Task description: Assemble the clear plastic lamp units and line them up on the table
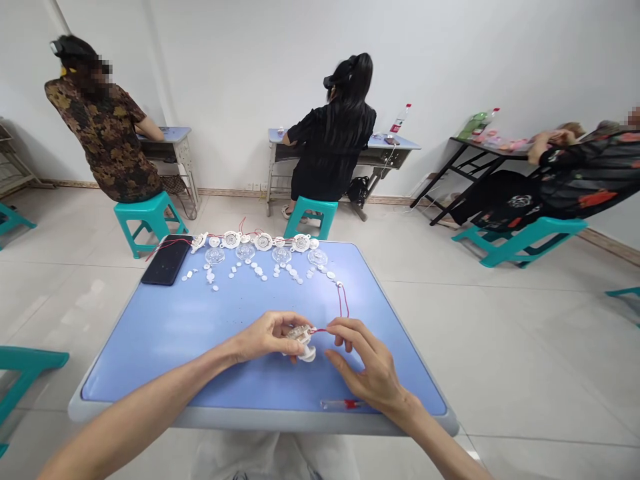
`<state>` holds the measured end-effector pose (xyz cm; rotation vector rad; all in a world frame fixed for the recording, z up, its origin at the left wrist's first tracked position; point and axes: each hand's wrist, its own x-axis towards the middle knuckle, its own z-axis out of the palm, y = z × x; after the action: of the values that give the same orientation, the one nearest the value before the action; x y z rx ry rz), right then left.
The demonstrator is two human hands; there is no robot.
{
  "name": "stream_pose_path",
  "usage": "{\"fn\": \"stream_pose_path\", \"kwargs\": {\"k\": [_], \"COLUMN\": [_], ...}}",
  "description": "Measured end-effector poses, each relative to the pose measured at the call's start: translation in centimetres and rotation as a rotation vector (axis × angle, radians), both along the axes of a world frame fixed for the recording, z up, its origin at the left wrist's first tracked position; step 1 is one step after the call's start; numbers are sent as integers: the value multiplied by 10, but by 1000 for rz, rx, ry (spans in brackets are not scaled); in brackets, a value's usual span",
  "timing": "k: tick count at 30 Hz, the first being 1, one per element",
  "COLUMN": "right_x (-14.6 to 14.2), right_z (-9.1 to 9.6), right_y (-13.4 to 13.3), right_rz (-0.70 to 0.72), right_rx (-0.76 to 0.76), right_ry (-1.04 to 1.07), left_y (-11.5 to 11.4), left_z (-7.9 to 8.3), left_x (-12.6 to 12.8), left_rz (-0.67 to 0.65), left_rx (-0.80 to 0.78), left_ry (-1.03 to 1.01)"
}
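Note:
My left hand (280,337) is closed around a small white and clear plastic assembly (301,335), held just above the blue table. Its fingers and thumb cover part of it, and a rounded white piece juts out below. A red cord (319,330) leaves the assembly's right side and reaches the fingertips of my right hand (363,360). Those fingers are bent over the cord, which seems pinched between them; the thumb stands apart. Beyond the fingers the cord loops up the table to a small white piece (339,285).
Along the table's (200,347) far edge lie white round units (263,241) with red cords, clear discs (281,255) and several small white pieces (295,275). A black phone (167,260) lies far left, a clear-and-red tool (343,405) near the front edge. Three people sit at other desks.

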<state>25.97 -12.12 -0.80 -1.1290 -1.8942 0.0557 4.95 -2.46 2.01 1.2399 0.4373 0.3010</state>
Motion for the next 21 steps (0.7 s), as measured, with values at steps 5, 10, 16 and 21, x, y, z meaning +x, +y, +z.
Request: {"fn": "stream_pose_path", "kwargs": {"k": [5,10,16,21], "right_x": [3,18,30,21], "right_z": [2,13,21,22], "right_y": [-4,-4,-6,-6], "right_rz": [-115,-71,-61,-24], "right_rx": [-92,-351,-383,-340], "right_ry": [77,14,-5,-20], "left_y": [2,4,5,6], "left_z": [-3,-7,-3,-1], "left_x": [0,0,1,-1], "left_rz": [-7,-14,18,-30], "left_rx": [-25,-112,-206,-171], "left_ry": [-57,-100,-97,-105]}}
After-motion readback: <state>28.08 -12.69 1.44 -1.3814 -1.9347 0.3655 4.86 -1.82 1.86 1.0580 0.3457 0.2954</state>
